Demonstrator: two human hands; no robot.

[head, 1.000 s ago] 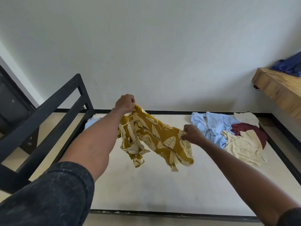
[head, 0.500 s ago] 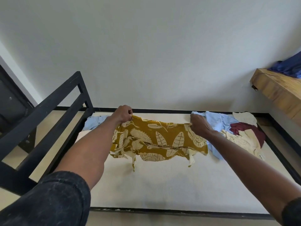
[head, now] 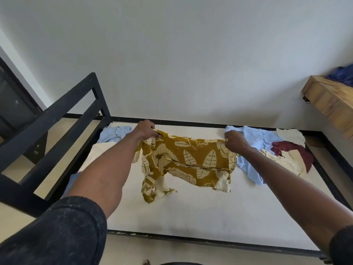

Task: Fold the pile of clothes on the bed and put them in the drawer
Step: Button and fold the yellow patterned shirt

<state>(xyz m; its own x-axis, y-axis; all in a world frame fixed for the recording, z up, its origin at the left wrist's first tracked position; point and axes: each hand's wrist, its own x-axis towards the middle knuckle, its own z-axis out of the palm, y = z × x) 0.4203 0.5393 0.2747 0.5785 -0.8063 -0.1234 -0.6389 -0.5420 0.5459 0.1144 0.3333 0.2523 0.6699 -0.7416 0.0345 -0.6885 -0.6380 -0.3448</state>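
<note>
A mustard shirt with cream leaf print hangs spread over the white mattress, its lower edge touching the sheet. My left hand grips its upper left corner and my right hand pinches the upper right corner. The pile of clothes lies at the bed's far right: a light blue garment, a maroon one and cream pieces. No drawer is in view.
A black metal bed frame rises at the left. A light blue shirt and a cream cloth lie by it. A wooden shelf with a dark blue cloth juts from the right wall.
Both hands have drawn apart and levelled, stretching the shirt wide. The cloth now hangs lower, with its hem reaching the mattress.
</note>
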